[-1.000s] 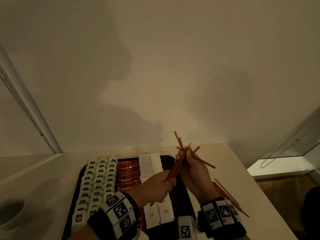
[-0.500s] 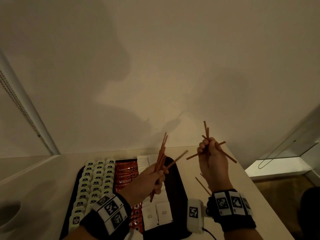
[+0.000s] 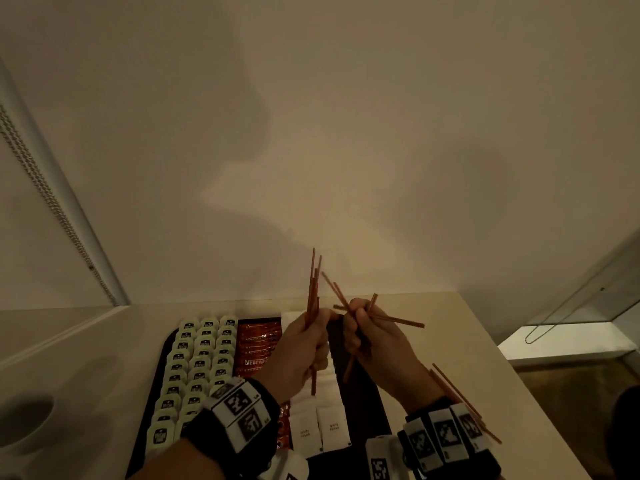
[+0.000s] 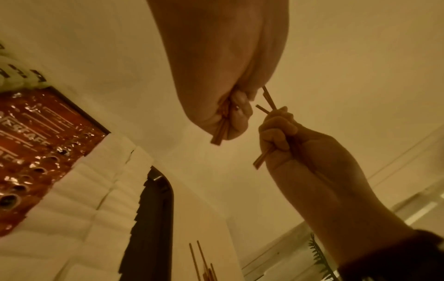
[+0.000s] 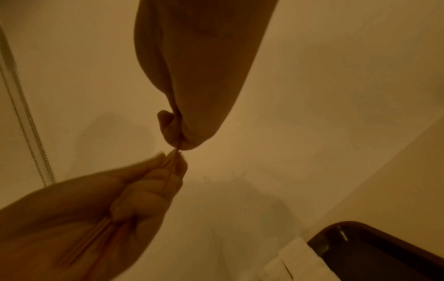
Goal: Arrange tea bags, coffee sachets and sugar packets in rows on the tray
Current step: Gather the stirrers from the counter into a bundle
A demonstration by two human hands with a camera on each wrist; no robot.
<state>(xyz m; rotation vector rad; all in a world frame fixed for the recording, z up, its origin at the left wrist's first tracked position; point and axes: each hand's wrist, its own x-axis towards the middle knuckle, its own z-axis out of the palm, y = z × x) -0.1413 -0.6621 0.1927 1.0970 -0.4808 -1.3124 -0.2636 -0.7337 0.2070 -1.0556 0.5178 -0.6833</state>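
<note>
Over the black tray, my left hand grips a neat upright bundle of thin brown sticks. My right hand, almost touching it, holds a few sticks splayed in different directions. On the tray lie three columns of tea bags, red coffee sachets and white sugar packets. The left wrist view shows my left hand curled round the stick ends, with the right fist beside it. In the right wrist view both hands are blurred.
More brown sticks lie loose on the table right of the tray, by my right wrist. A white cup stands at the far left. The wall runs close behind the tray; the table's right edge drops off beside a glass case.
Half a second ago the hands were apart, the right one raised to the right. The right hand has come back to the left hand, and the left bundle now stands more upright.
</note>
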